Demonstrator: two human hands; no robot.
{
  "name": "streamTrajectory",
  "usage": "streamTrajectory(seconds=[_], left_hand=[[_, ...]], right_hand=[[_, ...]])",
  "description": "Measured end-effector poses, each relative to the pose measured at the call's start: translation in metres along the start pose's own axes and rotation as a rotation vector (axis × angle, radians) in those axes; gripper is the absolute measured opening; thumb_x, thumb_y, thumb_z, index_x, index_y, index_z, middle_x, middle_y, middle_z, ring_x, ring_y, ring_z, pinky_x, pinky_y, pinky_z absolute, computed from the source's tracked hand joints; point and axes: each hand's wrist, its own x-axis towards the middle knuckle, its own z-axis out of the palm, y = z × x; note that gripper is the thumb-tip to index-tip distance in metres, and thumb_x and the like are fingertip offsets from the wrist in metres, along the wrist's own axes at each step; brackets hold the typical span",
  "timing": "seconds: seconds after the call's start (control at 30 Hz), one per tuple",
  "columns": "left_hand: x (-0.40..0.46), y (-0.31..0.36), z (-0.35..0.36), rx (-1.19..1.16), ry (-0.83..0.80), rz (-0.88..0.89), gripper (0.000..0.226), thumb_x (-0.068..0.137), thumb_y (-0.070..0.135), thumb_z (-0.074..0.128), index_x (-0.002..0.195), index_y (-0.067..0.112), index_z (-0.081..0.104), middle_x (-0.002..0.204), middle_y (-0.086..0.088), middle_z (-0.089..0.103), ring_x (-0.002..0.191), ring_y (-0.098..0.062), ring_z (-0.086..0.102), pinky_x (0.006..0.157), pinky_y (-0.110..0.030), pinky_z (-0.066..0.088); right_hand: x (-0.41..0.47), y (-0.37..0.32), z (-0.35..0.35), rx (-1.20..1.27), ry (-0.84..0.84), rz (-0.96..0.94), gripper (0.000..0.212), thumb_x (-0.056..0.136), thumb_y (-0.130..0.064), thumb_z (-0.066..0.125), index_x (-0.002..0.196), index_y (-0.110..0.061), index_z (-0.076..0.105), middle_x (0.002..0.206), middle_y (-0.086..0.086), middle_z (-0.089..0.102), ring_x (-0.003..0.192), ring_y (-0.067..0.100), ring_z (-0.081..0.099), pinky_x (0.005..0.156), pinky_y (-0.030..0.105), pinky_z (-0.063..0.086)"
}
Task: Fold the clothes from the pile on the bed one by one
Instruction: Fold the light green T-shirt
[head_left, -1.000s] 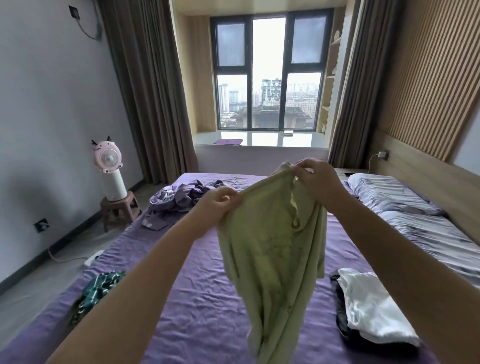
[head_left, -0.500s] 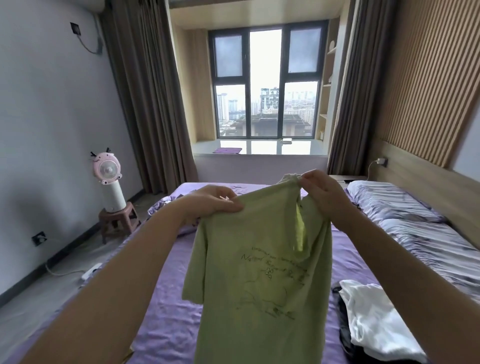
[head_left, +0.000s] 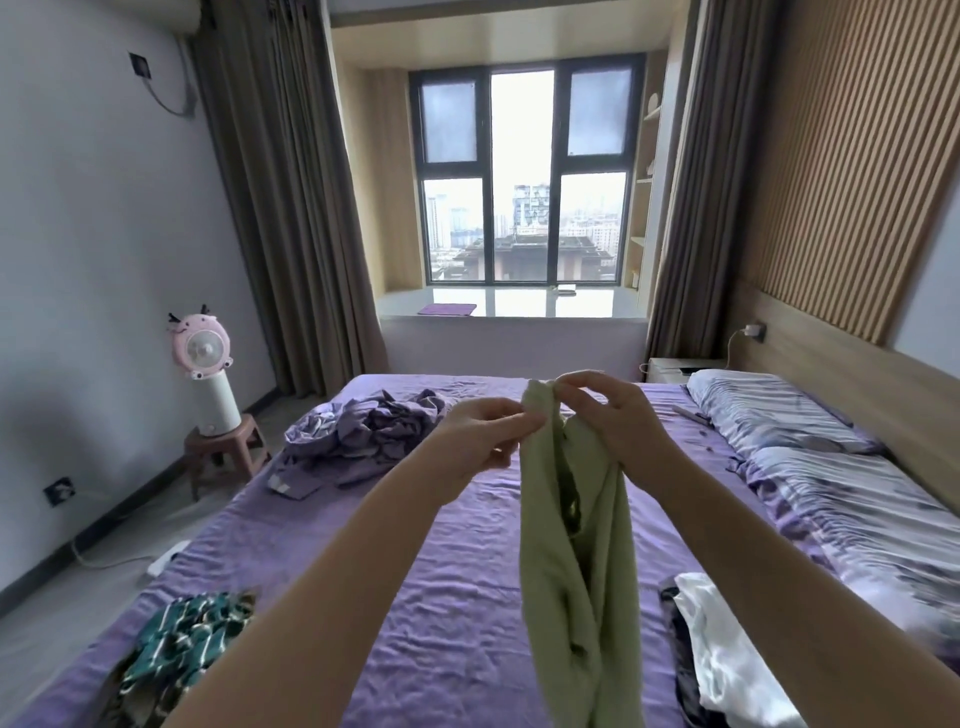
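Change: half a second ago the pale green cotton T-shirt (head_left: 571, 561) hung spread flat between the hands; now it droops bunched into a narrow column, hands close together.
Left hand (head_left: 480, 434): thumb and forefinger pinching the shirt's top edge, other fingers curled.
Right hand (head_left: 615, 415): fingertips pinching the same top edge just beside the left, shirt draped against its palm.
Shirt position: held up in the air over the purple-sheeted bed (head_left: 457, 571).
Pile: crumpled lilac clothes (head_left: 363, 431) on the bed's far left.
Near left: teal striped garment (head_left: 182, 639) at the bed edge.
Near right: folded white garment (head_left: 727, 660) lying on dark clothing.
Floor: pink round fan (head_left: 200, 345) on a small brown stool (head_left: 226, 452).
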Motion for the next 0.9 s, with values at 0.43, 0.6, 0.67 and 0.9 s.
streamTrajectory(seconds=[0.43, 0.6, 0.67, 0.9], left_hand=[[0.009, -0.004, -0.047, 0.711, 0.504, 0.304, 0.014, 0.1, 0.025, 0.045, 0.101, 0.012, 0.051, 0.073, 0.004, 0.051, 0.064, -0.01, 0.047, 0.062, -0.031, 0.035], [0.002, -0.004, -0.057, 0.793, 0.603, 0.282, 0.016, 0.099, 0.029, 0.046, 0.104, 0.018, 0.056, 0.08, 0.004, 0.058, 0.078, -0.018, 0.054, 0.07, -0.032, 0.039], [-0.002, -0.003, -0.068, 0.806, 0.655, 0.321, 0.014, 0.097, 0.026, 0.052, 0.098, 0.015, 0.06, 0.08, 0.001, 0.062, 0.077, -0.018, 0.055, 0.068, -0.03, 0.039], [-0.022, -0.015, -0.106, 0.498, 0.742, 0.259, 0.013, 0.094, 0.019, 0.059, 0.081, 0.023, 0.057, 0.071, 0.005, 0.057, 0.062, -0.006, 0.049, 0.058, -0.02, 0.039]], right_hand=[[-0.006, 0.011, -0.053, -0.671, -0.436, 0.102, 0.036, 0.075, -0.029, 0.078, 0.104, -0.025, 0.057, 0.097, -0.006, 0.06, 0.086, 0.01, 0.054, 0.067, 0.009, 0.04], [-0.011, 0.024, -0.05, -0.647, -0.314, 0.012, 0.003, 0.085, -0.02, 0.067, 0.084, -0.019, 0.07, 0.075, -0.004, 0.063, 0.071, 0.003, 0.053, 0.059, 0.008, 0.035], [-0.012, 0.033, -0.053, -0.625, -0.207, 0.009, 0.018, 0.089, -0.021, 0.063, 0.072, -0.019, 0.069, 0.062, -0.005, 0.057, 0.059, 0.003, 0.047, 0.054, 0.012, 0.034], [-0.02, 0.042, -0.04, -0.437, 0.03, 0.072, 0.018, 0.092, -0.021, 0.057, 0.076, -0.015, 0.064, 0.071, 0.006, 0.061, 0.07, 0.019, 0.051, 0.063, 0.029, 0.036]])
